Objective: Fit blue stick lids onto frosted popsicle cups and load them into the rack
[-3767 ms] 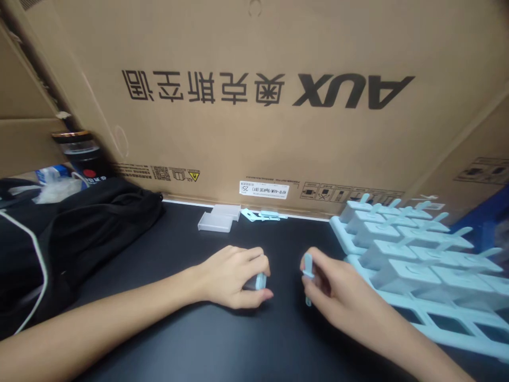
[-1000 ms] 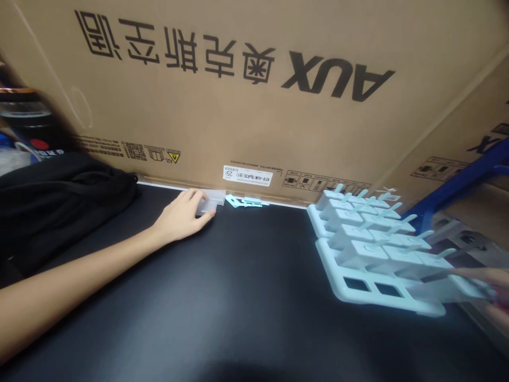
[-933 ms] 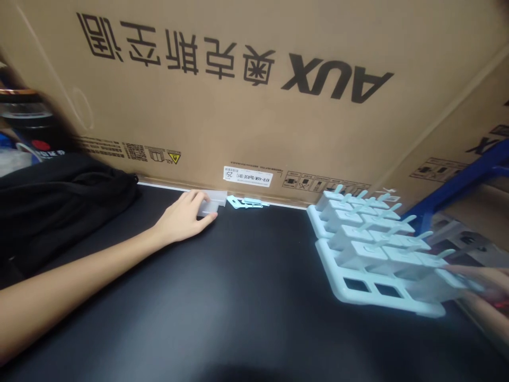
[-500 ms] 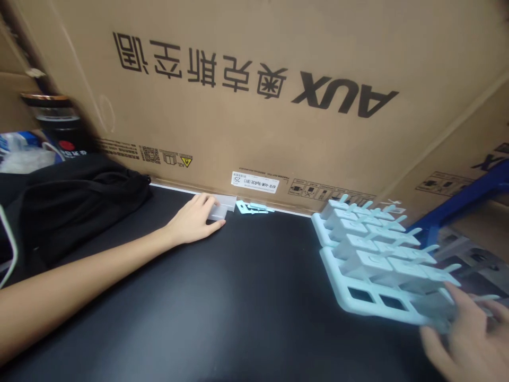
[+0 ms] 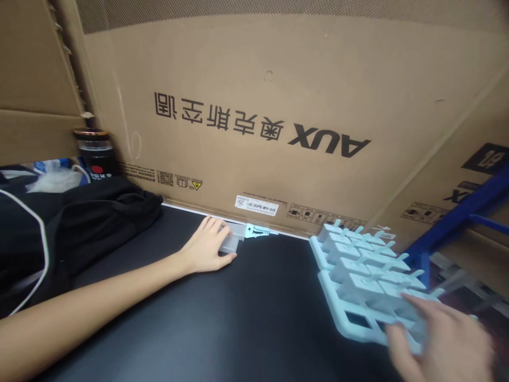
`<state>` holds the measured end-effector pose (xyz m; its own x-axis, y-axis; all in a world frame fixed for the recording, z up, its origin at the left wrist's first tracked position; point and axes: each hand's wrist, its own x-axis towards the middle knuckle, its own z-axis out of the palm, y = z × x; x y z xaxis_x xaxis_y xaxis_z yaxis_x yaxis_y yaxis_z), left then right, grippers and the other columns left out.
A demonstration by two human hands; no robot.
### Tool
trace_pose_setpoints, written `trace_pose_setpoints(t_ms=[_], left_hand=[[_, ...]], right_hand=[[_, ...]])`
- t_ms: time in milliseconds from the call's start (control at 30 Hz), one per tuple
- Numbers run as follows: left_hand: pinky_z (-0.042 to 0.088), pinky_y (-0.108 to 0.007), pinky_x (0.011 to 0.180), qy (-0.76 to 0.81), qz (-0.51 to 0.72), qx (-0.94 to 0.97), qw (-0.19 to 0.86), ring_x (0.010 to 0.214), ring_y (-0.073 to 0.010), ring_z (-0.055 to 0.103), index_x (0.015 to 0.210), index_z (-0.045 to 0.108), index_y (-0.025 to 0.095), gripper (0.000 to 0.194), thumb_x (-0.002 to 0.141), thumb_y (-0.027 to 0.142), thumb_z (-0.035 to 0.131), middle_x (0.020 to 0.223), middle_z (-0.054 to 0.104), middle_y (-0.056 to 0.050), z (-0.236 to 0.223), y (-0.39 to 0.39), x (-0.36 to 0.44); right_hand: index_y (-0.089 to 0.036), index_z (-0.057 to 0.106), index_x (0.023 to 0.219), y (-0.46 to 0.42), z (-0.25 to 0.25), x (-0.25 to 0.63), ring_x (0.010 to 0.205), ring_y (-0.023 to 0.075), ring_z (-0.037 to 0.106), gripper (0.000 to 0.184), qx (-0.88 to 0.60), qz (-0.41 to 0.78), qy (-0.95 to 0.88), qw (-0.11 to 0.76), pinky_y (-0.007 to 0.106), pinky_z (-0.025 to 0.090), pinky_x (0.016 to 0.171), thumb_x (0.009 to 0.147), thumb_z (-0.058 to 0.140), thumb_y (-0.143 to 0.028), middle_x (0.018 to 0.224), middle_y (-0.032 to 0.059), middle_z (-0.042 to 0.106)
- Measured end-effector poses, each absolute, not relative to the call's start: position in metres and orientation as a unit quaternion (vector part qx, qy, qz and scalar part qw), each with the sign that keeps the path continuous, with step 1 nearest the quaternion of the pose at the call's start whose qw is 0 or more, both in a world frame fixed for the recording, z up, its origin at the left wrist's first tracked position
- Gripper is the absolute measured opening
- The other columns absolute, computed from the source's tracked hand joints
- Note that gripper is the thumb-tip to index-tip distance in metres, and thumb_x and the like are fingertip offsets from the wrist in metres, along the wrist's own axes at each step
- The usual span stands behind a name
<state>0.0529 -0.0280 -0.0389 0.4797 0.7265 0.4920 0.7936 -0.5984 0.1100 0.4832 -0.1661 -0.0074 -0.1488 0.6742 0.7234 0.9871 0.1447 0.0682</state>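
My left hand (image 5: 209, 245) lies on translucent grey plastic pieces (image 5: 237, 231) at the back of the black tabletop, fingers over them and thumb apart. Just right of these lie a few thin light-blue sticks (image 5: 258, 231). At the right stand light-blue popsicle mold frames (image 5: 330, 302), filled with several molds whose stick handles point up and to the right. My right hand (image 5: 445, 337), blurred, closes its thumb and fingers around a popsicle mold (image 5: 414, 320) at the front row. The hand hides part of that row. An open slot (image 5: 358, 319) shows at the front left.
A large cardboard box (image 5: 214, 170) with upside-down print stands behind the tabletop (image 5: 238, 313). Black cloth (image 5: 107, 212), a white cable (image 5: 43, 241) and a dark bottle (image 5: 96, 154) are at the left. A blue metal bar (image 5: 461, 217) slants along the right side.
My view has tilted upward, so the scene sits lower. My right hand has moved left, closer over the front row. The left hand stays on the plastic pieces.
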Motion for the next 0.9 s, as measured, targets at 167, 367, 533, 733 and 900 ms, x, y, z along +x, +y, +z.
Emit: trace_pose_setpoints(t_ms=[167, 367, 533, 733, 900], left_hand=[[0.033, -0.052, 0.107, -0.385, -0.257, -0.885, 0.043, 0.106, -0.0290, 0.050, 0.105, 0.061, 0.021, 0.042, 0.082, 0.056, 0.063, 0.110, 0.056, -0.009, -0.032, -0.048, 0.069], [0.041, -0.046, 0.101, -0.328, -0.223, -0.917, -0.049, 0.110, -0.0279, 0.053, 0.128, 0.060, 0.034, 0.050, 0.080, 0.046, 0.068, 0.119, 0.057, -0.006, -0.027, -0.070, 0.085], [0.047, -0.043, 0.096, -0.330, -0.203, -0.914, -0.122, 0.108, -0.0269, 0.056, 0.132, 0.054, 0.036, 0.054, 0.080, 0.037, 0.069, 0.117, 0.060, -0.004, -0.029, -0.067, 0.085], [0.049, -0.039, 0.095, -0.346, -0.305, -0.850, -0.253, 0.107, -0.0238, 0.059, 0.130, 0.046, 0.028, 0.064, 0.076, 0.038, 0.077, 0.122, 0.058, -0.005, -0.033, -0.059, 0.079], [0.048, -0.038, 0.090, -0.321, -0.371, -0.818, -0.300, 0.096, -0.0212, 0.057, 0.119, 0.051, 0.024, 0.054, 0.075, 0.039, 0.079, 0.113, 0.060, -0.005, -0.028, -0.057, 0.075]], right_hand=[[-0.020, 0.058, 0.108, -0.122, -0.002, 0.366, 0.101, 0.0247, 0.057, 0.027, -0.503, -0.127, -0.845, 0.129, 0.039, 0.048, 0.088, 0.088, 0.042, -0.015, 0.114, 0.0128, 0.059], [-0.012, 0.048, 0.143, -0.037, -0.021, 0.306, 0.128, 0.0283, 0.046, 0.056, -0.519, -0.091, -0.849, 0.032, 0.041, 0.043, 0.101, 0.088, 0.040, -0.014, 0.151, 0.0152, 0.045], [-0.014, 0.048, 0.145, -0.004, -0.021, 0.297, 0.125, 0.0263, 0.048, 0.055, -0.514, -0.095, -0.852, 0.036, 0.038, 0.042, 0.100, 0.090, 0.039, -0.013, 0.149, 0.0122, 0.049], [-0.012, 0.067, 0.108, -0.011, -0.012, 0.308, 0.111, 0.0291, 0.052, 0.031, -0.523, -0.111, -0.845, 0.022, 0.040, 0.042, 0.092, 0.093, 0.041, -0.019, 0.116, 0.0166, 0.064], [-0.013, 0.065, 0.114, -0.009, -0.005, 0.305, 0.111, 0.0275, 0.052, 0.035, -0.517, -0.109, -0.848, 0.029, 0.039, 0.042, 0.093, 0.098, 0.036, -0.025, 0.117, 0.0154, 0.063]])
